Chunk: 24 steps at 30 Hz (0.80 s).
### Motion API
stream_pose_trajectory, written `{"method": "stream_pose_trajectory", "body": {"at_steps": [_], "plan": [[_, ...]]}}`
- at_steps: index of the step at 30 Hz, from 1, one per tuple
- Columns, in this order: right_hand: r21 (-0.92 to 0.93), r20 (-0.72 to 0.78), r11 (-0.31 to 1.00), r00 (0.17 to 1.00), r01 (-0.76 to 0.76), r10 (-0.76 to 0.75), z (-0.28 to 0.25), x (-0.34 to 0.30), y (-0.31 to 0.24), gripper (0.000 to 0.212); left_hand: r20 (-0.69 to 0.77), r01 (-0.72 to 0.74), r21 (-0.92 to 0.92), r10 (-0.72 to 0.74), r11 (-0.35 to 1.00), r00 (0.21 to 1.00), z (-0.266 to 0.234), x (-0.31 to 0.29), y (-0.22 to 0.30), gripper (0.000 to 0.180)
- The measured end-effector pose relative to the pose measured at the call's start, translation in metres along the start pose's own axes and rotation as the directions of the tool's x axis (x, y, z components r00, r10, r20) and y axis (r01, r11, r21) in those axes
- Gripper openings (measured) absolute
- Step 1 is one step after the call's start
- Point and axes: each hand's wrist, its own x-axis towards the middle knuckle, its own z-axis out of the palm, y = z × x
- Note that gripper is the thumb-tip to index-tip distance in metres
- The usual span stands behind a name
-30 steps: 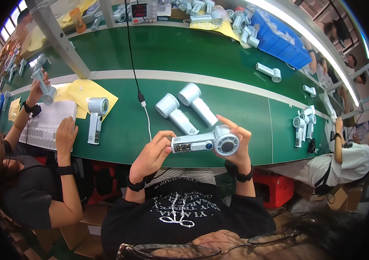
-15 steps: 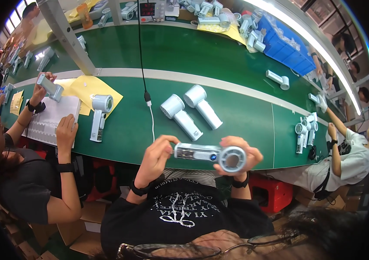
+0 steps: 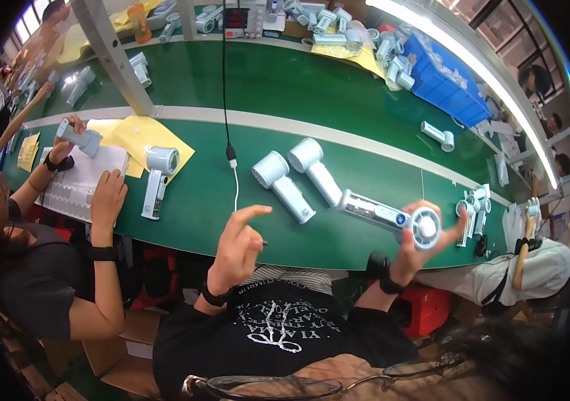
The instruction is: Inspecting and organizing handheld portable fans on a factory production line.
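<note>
My right hand [image 3: 406,262] is at the round head of a pale blue handheld fan [image 3: 373,210], with its thumb at the near side and its other fingers spread around and behind. The fan's grille faces up, its handle points left, and a small round blue display shows beside the head. My left hand [image 3: 233,257] is apart from it, index finger stretched out and the others curled; a small dark tip [image 3: 264,243] sticks out at the curled fingers. Beyond my hands, two more handheld fans lie on the green table, one on the left [image 3: 283,186] and one on the right [image 3: 314,170].
A black-and-white cable [image 3: 234,164] hangs down left of the fans. At left a co-worker holds a fan [image 3: 79,137] over white sheets; another fan [image 3: 158,180] lies by yellow paper [image 3: 139,137]. Several fans [image 3: 475,207] stand at right. A blue bin [image 3: 442,80] is farther back.
The fan has moved right and slightly away from me with my right hand. My left hand has come off its handle end. The view has shifted slightly.
</note>
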Motion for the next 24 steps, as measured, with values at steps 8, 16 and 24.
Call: {"method": "stream_pose_trajectory", "body": {"at_steps": [8, 16, 24], "plan": [[-0.567, 0.098, 0.816, 0.993, 0.108, -0.064, 0.021, -0.034, 0.043, 0.094, 0.291, -0.481, 0.257, 0.408, 0.838, 0.866, 0.022, 0.018, 0.02, 0.021], [-0.573, 0.317, 0.71, 0.909, 0.41, -0.269, 0.016, -0.045, 0.045, 0.096, 0.386, -0.556, 0.262, 0.442, 0.789, 0.809, 0.025, 0.013, 0.013, 0.035], [-0.472, 0.506, 0.516, 0.699, 0.715, -0.506, 0.011, -0.048, 0.047, 0.098, 0.398, -0.565, 0.231, 0.453, 0.792, 0.798, 0.017, 0.003, 0.015, 0.04]]}}
